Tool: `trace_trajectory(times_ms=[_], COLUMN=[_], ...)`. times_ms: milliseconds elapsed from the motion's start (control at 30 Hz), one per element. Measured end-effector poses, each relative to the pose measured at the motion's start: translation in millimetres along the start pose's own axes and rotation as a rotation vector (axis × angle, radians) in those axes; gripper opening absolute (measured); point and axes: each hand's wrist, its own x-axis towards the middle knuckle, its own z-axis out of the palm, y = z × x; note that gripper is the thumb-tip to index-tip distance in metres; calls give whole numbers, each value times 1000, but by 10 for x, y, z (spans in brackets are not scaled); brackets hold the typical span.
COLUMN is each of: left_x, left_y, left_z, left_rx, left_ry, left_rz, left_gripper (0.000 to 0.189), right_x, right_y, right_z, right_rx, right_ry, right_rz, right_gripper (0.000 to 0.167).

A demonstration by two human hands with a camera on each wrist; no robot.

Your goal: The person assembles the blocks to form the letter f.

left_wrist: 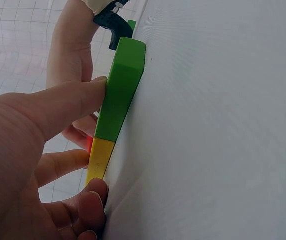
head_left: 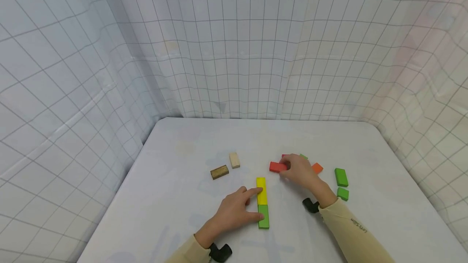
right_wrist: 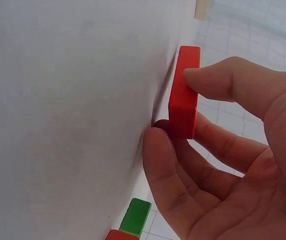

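A yellow block [head_left: 262, 198] and a green block [head_left: 264, 223] lie end to end in a straight row on the table. My left hand [head_left: 232, 210] rests on this row, thumb touching the green block and index finger on the yellow one. In the left wrist view, its other fingers bend near the yellow block [left_wrist: 99, 162]. Farther out and to the right, my right hand [head_left: 300, 172] pinches a red block [head_left: 276, 167] between thumb and fingers. The right wrist view shows that red block [right_wrist: 182, 100] with the thumb on its broad face, close to the table surface.
Left of centre lie a brown wooden block [head_left: 219, 172] and a cream block [head_left: 235, 160]. An orange block [head_left: 317, 168] sits beside the right hand, with red and green pieces partly hidden behind it. Two green blocks [head_left: 341, 177] lie farther right. Gridded white curtains [head_left: 234, 52] surround the table.
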Motion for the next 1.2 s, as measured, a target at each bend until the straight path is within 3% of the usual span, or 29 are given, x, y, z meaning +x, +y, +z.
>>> trace_trajectory(times_ms=[333, 667, 1200], left_x=[4, 0, 0], left_y=[18, 31, 20], left_z=[-17, -24, -9], left_rx=[6, 3, 11], left_ry=[-12, -14, -10], left_rz=[-16, -13, -8], left_gripper=[72, 72, 70], right_x=[29, 40, 42], right_y=[66, 102, 106], right_z=[-5, -15, 7], right_rx=[46, 246, 405], right_ry=[13, 40, 50], right_rz=[4, 59, 85], right_gripper=[23, 28, 31])
